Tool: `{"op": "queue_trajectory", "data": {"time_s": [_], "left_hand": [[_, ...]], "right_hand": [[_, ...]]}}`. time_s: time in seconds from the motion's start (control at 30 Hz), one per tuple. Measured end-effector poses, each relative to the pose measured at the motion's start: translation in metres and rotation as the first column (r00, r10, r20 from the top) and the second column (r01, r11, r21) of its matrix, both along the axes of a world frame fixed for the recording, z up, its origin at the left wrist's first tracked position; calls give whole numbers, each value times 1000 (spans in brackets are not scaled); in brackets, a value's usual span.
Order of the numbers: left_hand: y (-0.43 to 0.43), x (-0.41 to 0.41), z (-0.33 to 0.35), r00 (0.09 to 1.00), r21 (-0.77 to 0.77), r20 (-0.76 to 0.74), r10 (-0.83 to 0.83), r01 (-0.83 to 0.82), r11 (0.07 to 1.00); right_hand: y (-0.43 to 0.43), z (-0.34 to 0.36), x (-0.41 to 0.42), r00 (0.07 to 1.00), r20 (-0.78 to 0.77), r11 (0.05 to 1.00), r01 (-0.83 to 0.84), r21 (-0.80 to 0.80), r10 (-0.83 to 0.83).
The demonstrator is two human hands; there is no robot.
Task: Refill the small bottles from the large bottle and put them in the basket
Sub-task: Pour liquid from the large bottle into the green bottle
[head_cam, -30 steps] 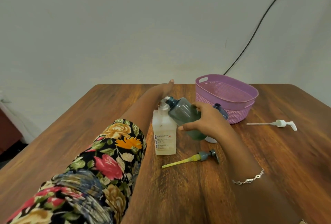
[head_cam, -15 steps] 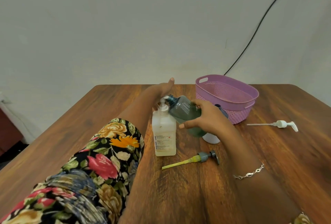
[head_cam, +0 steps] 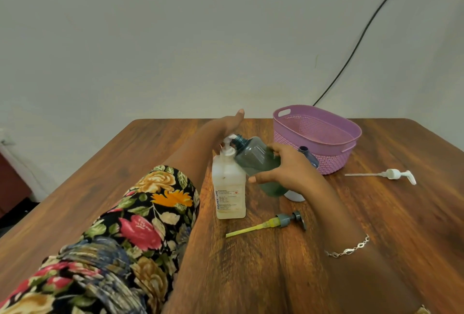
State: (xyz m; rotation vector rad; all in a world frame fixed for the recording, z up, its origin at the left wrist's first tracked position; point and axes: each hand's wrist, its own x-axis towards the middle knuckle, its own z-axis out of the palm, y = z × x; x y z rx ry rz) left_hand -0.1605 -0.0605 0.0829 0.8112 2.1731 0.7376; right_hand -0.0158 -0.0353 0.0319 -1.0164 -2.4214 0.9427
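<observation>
Loose grey pump [head_cam: 276, 223]: lies flat on the table [head_cam: 125, 163] nearer than the right hand, its yellow tube pointing left.
Bracelet [head_cam: 349, 251]: on the right wrist.
Large bottle [head_cam: 229, 188]: stands upright just left of the right hand and directly under the left hand, with its white pump fitted.
Right hand [head_cam: 288, 170]: fingers and thumb wrapped round the grey-green small bottle [head_cam: 256, 160], holding it tilted above the table.
Small bottle's mouth: uncapped, pointing up and left, close against the large bottle's pump spout.
Left hand [head_cam: 226, 125]: laid over the pump head from above, thumb stretched straight out; the other fingers are mostly hidden.
Second small bottle [head_cam: 305, 151]: upright and uncapped, just behind the right hand and partly hidden by it.
White pump [head_cam: 391, 175]: lying well to the right of the right hand.
Basket [head_cam: 329, 160]: purple, beyond the right hand and to its right, just behind the second small bottle.
</observation>
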Motion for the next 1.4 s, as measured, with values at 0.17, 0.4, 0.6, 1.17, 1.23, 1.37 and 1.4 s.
{"op": "queue_trajectory", "data": {"time_s": [0.17,0.4,0.6,1.17,1.23,1.37,1.4], "left_hand": [[0,3,-3,996,-28,-85,-16,13,1000],[3,1,-12,981,26,-194,12,-7,1000],[2,6,-2,1000,-25,-9,5,-5,1000],[-1,7,1,999,-35,-47,-17,16,999],[-1,6,-3,994,-61,-104,-23,17,998],[3,2,-12,972,-27,-234,-7,1,1000],[4,2,-13,973,-19,-229,-3,-1,1000]], "right_hand": [[-2,0,4,1000,28,999,9,37,-10],[-6,-3,4,999,40,999,20,30,-21],[0,-3,9,1000,-5,1000,4,-11,-4],[2,-3,3,1000,-5,1000,-7,-20,7],[2,-4,3,1000,8,1000,-11,-5,11],[0,-5,2,1000,28,1000,0,22,-1],[0,-5,2,1000,30,1000,2,24,-2]]}}
